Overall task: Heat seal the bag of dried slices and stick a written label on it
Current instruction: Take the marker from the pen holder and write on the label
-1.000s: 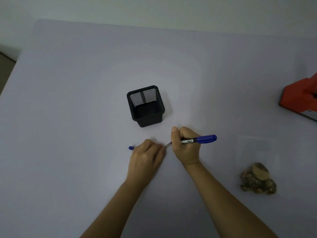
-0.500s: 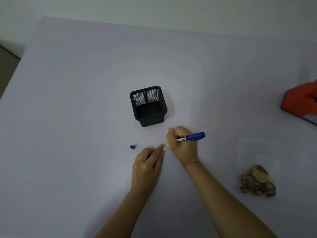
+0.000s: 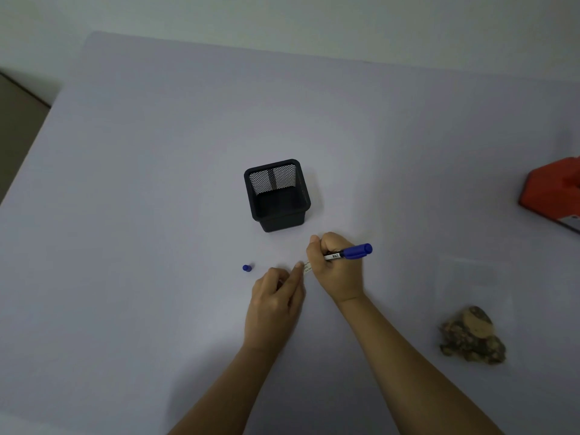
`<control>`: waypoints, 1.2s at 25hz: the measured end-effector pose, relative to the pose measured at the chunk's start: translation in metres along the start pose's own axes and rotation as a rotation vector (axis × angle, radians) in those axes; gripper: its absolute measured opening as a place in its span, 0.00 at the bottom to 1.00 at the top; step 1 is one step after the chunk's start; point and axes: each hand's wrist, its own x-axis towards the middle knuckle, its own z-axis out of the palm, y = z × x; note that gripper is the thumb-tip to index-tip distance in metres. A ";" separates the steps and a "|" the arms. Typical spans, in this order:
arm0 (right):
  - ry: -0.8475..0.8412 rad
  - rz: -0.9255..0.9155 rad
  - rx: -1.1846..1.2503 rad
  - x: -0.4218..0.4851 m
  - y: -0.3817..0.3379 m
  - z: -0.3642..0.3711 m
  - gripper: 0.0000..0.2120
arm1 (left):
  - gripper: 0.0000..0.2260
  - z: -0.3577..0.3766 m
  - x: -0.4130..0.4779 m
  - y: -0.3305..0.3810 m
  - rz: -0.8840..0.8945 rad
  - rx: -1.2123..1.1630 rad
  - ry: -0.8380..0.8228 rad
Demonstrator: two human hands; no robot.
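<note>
Right hand (image 3: 337,271) closed around a blue marker (image 3: 348,252), barrel pinched low, blue end pointing away to the right. Left hand (image 3: 276,301) curled, fingertips (image 3: 298,266) pinching or pressing the edge of a small white label (image 3: 307,266) that sits right between the two hands; hard to tell whether lifted or flat on the table (image 3: 157,215). Marker tip hidden behind the right hand. Loose blue cap (image 3: 247,268) just left of the left hand. Black mesh pen holder (image 3: 277,194) just beyond both hands. Clear bag (image 3: 470,287) lying flat well to the right of the right hand, barely visible, with the dried slices (image 3: 472,335) bunched at its near end. Orange heat sealer (image 3: 554,193) farther right still, at the frame edge.

Step in hand, by the look of it: writing on the label, or finishing with it. To do it well: pin the label flat by one edge, away from the writing area; write short, light strokes so the slip does not skid or crease; avoid dragging the right palm over wet ink. Afterwards, recap the marker before reaching for the bag, to keep ink off the plastic.
</note>
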 end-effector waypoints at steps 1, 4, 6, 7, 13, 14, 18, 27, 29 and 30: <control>-0.001 0.001 0.006 0.000 -0.001 0.000 0.18 | 0.13 0.000 0.000 0.000 0.007 0.010 -0.002; -0.002 0.004 0.021 0.000 -0.002 -0.001 0.17 | 0.13 0.000 0.002 0.001 0.011 0.023 -0.006; -0.001 0.013 0.020 0.000 -0.001 -0.001 0.19 | 0.13 -0.001 0.002 0.001 0.011 0.026 -0.006; 0.003 0.018 0.015 0.000 0.000 0.000 0.19 | 0.13 -0.001 0.002 0.002 0.010 0.028 -0.006; 0.006 0.036 0.027 -0.001 0.001 0.000 0.20 | 0.13 -0.001 0.002 0.000 0.005 0.029 -0.009; 0.002 0.035 0.031 0.000 0.001 0.000 0.20 | 0.13 -0.001 0.002 0.001 0.001 0.027 -0.010; 0.006 0.018 0.018 0.001 0.001 -0.001 0.19 | 0.13 -0.001 0.003 0.001 -0.002 0.023 -0.014; 0.001 0.003 -0.002 -0.001 0.003 0.000 0.20 | 0.13 0.000 0.002 0.001 -0.010 0.017 -0.006; 0.004 -0.007 -0.002 -0.001 0.004 0.000 0.20 | 0.13 0.000 0.001 0.001 -0.009 0.017 0.001; 0.006 -0.009 0.001 -0.001 0.004 0.000 0.20 | 0.13 0.001 0.001 0.000 -0.008 0.015 0.002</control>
